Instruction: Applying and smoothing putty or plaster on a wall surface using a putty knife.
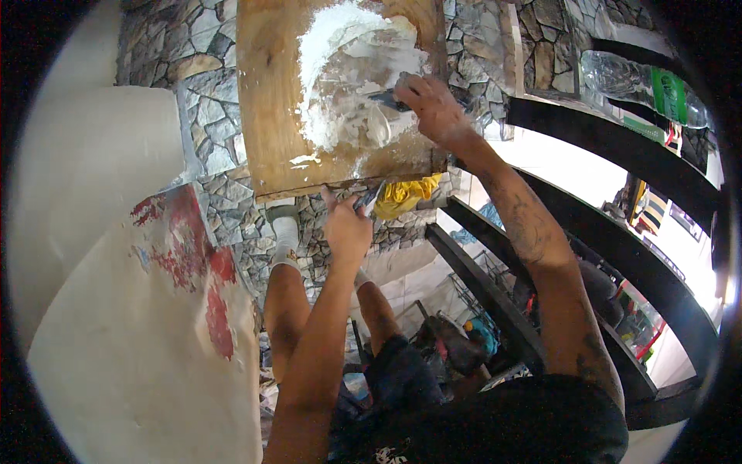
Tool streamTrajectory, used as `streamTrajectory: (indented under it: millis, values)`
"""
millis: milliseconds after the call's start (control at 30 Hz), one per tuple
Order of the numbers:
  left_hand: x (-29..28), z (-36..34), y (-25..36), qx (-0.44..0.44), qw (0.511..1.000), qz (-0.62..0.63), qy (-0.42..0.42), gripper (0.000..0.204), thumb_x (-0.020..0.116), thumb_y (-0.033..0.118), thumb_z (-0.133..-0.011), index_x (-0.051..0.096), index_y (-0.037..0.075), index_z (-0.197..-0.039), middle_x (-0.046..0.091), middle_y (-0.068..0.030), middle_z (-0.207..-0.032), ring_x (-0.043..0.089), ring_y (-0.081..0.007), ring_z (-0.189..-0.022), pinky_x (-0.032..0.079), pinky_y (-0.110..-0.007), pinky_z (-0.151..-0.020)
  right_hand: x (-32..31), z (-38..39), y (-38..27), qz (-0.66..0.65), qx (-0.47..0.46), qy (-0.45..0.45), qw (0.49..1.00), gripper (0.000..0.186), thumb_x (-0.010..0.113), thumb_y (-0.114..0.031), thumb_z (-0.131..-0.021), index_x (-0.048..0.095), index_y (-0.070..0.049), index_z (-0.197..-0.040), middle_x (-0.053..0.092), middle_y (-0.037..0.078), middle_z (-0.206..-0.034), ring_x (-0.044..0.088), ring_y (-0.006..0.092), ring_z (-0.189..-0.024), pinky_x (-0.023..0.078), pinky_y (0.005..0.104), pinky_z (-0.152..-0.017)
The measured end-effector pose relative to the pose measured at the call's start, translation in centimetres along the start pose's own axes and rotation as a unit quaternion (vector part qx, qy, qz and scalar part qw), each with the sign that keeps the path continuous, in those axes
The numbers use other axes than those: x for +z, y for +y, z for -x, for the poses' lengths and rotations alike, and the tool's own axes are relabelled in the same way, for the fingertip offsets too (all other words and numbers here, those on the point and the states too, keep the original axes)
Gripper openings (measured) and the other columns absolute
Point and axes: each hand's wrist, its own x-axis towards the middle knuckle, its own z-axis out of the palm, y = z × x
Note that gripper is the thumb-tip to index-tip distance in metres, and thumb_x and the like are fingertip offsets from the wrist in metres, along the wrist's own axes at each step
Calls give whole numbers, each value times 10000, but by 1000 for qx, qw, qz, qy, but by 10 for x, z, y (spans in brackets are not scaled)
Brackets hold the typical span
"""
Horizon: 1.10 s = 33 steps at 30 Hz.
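A brown wooden board [270, 100] carries a spread of white powder [321, 85] and a wet, greyish white paste [379, 127] in its middle. Over the board's right part, my right hand [434, 110] is closed on a putty knife [384, 100], its dark flat blade against the mix. At the board's near edge is my left hand [348, 228], index finger stretched toward the wood. Its other fingers are curled by a flat dark grey tool [369, 199], whose kind I cannot make out. Right beside it hangs a crumpled yellow plastic bag [406, 197], partly under the board.
Black bars [603, 139] of a railing run along my right, with a clear bottle [645, 85] lying on them. At left stands a pale wall [139, 332] with peeling red paint. Stone-patterned flooring [212, 112] surrounds the board. Assorted items [456, 340] lie below the railing.
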Motion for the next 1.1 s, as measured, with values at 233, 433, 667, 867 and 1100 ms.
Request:
streamTrajectory:
  millis: [233, 433, 667, 867, 1100]
  values:
    - [-6, 5, 20, 77, 995, -34, 43, 234, 573, 99, -692, 611, 36, -914, 489, -233, -1093, 571, -336, -828, 440, -396, -743, -2, -1, 0, 5, 52, -77, 996, 376, 482, 11, -646, 528, -85, -1007, 514, 122, -1017, 512, 319, -897, 431, 362, -761]
    - [-51, -19, 10, 179, 979, 33, 88, 160, 563, 105, -704, 609, 11, -825, 576, -188, -641, 580, -333, -647, 448, -394, -591, -33, -8, -18, -62, 154, -84, 983, 283, 504, -99, -728, 531, -48, -1005, 534, 154, -1009, 520, 330, -898, 428, 406, -753]
    - [-116, -25, 86, 170, 973, 83, 134, 205, 587, 212, -702, 603, 18, -765, 545, -199, -597, 542, -350, -566, 423, -381, -530, -34, 2, -43, -147, 333, -27, 931, 367, 587, -236, -701, 549, -2, -981, 563, 206, -912, 535, 358, -865, 428, 385, -756]
    - [-102, -47, 108, 204, 970, -58, 119, 190, 579, 169, -668, 585, -19, -701, 554, -230, -637, 558, -372, -630, 445, -419, -595, -17, -2, -86, -216, 425, 59, 877, 351, 578, -229, -696, 553, -12, -971, 577, 213, -835, 555, 368, -791, 446, 393, -693]
    - [-98, -82, 70, 167, 971, -120, 125, 227, 576, 182, -680, 596, -24, -772, 575, -232, -716, 570, -364, -699, 450, -415, -629, -15, 4, -107, -238, 382, 70, 890, 302, 560, -185, -698, 541, -26, -954, 582, 201, -751, 557, 374, -717, 437, 428, -661]
